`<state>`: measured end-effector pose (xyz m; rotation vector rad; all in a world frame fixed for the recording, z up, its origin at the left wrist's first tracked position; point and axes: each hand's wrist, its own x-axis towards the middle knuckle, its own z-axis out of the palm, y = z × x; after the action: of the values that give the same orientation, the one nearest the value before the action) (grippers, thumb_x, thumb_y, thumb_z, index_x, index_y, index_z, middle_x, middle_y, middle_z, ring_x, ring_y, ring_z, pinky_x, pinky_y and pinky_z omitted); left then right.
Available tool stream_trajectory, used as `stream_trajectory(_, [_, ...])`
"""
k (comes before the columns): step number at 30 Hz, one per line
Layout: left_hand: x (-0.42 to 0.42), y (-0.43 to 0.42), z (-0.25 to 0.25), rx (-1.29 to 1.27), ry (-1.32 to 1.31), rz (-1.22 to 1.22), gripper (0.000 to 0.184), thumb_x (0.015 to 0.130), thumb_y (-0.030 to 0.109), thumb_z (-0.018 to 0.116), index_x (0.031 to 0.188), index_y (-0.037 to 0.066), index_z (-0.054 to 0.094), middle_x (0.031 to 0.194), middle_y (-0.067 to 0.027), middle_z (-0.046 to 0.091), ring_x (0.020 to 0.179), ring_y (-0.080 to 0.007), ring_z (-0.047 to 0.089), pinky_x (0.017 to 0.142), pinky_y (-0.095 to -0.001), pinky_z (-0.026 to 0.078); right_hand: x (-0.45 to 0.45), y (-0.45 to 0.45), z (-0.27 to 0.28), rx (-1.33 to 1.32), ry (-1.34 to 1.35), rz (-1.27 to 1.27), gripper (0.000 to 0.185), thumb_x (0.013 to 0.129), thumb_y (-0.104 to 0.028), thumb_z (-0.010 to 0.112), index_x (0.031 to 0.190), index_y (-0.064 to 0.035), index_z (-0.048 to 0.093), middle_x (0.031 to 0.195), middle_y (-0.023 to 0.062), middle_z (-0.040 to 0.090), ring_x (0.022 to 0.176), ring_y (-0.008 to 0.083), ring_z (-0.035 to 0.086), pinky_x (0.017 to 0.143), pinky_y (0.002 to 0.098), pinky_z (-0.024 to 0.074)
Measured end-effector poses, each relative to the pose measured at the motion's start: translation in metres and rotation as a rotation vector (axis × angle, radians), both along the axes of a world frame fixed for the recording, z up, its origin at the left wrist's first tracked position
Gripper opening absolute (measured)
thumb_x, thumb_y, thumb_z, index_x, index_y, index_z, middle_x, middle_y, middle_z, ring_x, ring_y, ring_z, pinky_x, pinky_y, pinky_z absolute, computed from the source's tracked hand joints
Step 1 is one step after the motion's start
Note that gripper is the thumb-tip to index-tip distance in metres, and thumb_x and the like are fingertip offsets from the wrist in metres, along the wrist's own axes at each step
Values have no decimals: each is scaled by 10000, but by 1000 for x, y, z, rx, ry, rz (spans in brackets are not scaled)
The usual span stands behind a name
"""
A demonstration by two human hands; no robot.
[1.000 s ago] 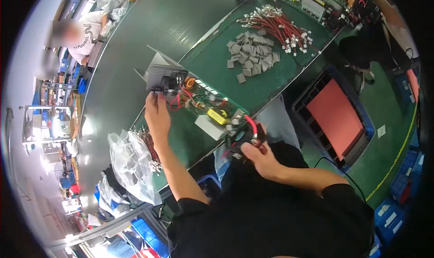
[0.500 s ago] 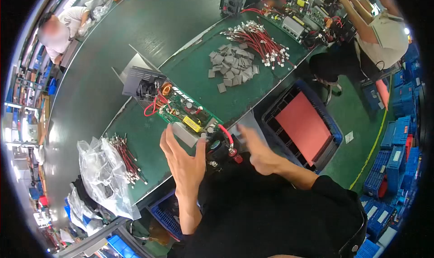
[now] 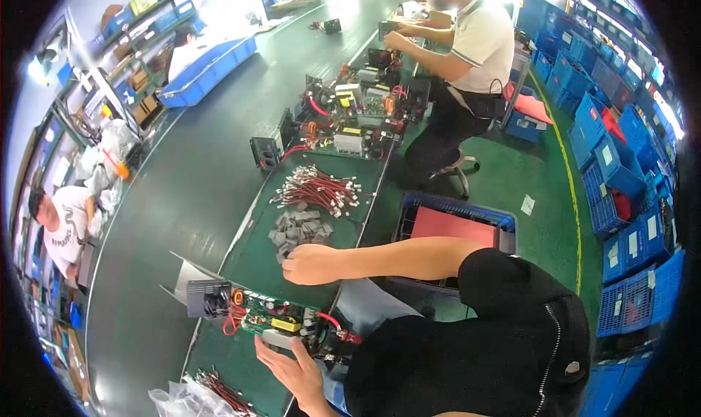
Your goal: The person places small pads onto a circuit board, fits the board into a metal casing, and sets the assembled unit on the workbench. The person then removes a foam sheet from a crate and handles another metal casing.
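My left hand (image 3: 292, 369) rests at the near edge of a green circuit board (image 3: 255, 311), thumb and fingers apart beside its grey metal block (image 3: 277, 338). I cannot tell how firmly it touches. The board carries a yellow-wrapped part, a copper coil and red wires, and a black end panel with a fan (image 3: 208, 299) stands at its left end. My right hand (image 3: 312, 264) is at the near edge of a pile of grey flat pieces (image 3: 299, 227). Its fingers are curled together and pointing down; whatever lies between them is hidden.
Beyond the pile lies a bundle of red-black wires (image 3: 318, 190), then more circuit boards (image 3: 358, 136). A co-worker (image 3: 475, 44) sits farther along the bench. A crate with a pink sheet (image 3: 453, 227) stands at my right. A clear plastic bag (image 3: 190, 401) lies near left.
My view has swung up along the bench. My right hand has moved from beside the board's right end out to the grey pieces. My left hand stays by the metal block.
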<state>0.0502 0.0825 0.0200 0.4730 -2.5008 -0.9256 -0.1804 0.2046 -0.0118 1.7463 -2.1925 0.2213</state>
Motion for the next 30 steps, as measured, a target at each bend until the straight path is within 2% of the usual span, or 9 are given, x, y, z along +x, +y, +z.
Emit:
stream_trajectory(2, [-2, -4, -2, 0, 0, 7, 648, 982, 302, 521, 1423, -107, 279, 1367, -331, 379, 1258, -475, 398, 1068, -518, 306, 6, 0, 7, -27, -1, 10, 84, 792, -144, 600, 814, -71, 635, 843, 98, 620, 764, 279, 668, 659, 381, 544])
stream_trajectory(8, [-4, 0, 17, -235, 247, 102, 520, 897, 155, 629, 1322, -83, 446, 1246, -254, 516, 1133, -419, 508, 922, -477, 454, 55, 3, 57, -579, -904, -64, 177, 797, -138, 638, 897, 7, 661, 880, 166, 661, 760, 334, 667, 686, 393, 531])
stream_trajectory(12, [-22, 2, 35, -249, 308, -116, 370, 838, -23, 633, 1206, -12, 603, 1074, -184, 652, 967, -374, 627, 824, -430, 525, 92, 5, 82, -531, -1104, -70, 209, 808, -136, 643, 957, 5, 683, 886, 175, 670, 786, 339, 665, 717, 377, 525])
stream_trajectory(13, [-19, 2, 37, -307, 275, -130, 376, 828, -63, 617, 1191, 34, 642, 1016, -137, 678, 907, -312, 655, 797, -399, 538, 94, 3, 78, -570, -1017, -58, 215, 805, -118, 647, 975, 6, 693, 892, 166, 681, 779, 286, 675, 710, 349, 528])
stream_trajectory(15, [-17, -1, 28, -260, 381, -110, 378, 812, -38, 657, 1177, 63, 662, 994, -122, 689, 851, -290, 676, 739, -377, 554, 103, 5, 84, -521, -1395, -163, 155, 833, -57, 619, 936, 28, 696, 854, 101, 687, 740, 104, 637, 666, 260, 510])
stream_trajectory(21, [-6, -3, 35, 14, 405, -139, 210, 826, -31, 688, 1028, 24, 700, 876, -134, 701, 710, -234, 680, 647, -301, 539, 104, 6, 71, -454, -1731, -77, 189, 881, -51, 612, 1032, 44, 674, 863, 27, 675, 752, 61, 599, 648, 225, 490])
stream_trajectory(25, [0, 2, 35, 215, 350, -20, 134, 867, -2, 673, 997, 3, 702, 816, -128, 694, 675, -185, 667, 632, -274, 521, 111, 10, 89, -459, -1548, 55, 203, 881, -64, 649, 1064, 20, 675, 867, 44, 677, 746, 70, 599, 631, 221, 474])
stream_trajectory(27, [2, 5, 35, 431, 298, 13, 99, 897, 30, 661, 976, -13, 703, 787, -121, 687, 669, -138, 652, 625, -262, 510, 110, 12, 92, -415, -1125, 119, 206, 870, -81, 688, 1064, -12, 693, 863, 65, 677, 725, 89, 604, 628, 216, 466])
stream_trajectory(30, [1, 5, 30, 398, 279, 9, 92, 905, 41, 654, 955, -17, 706, 764, -114, 681, 659, -127, 645, 622, -261, 508, 107, 12, 77, -448, -1137, 29, 190, 860, -77, 702, 1047, -39, 714, 848, 86, 671, 717, 113, 612, 632, 220, 475])
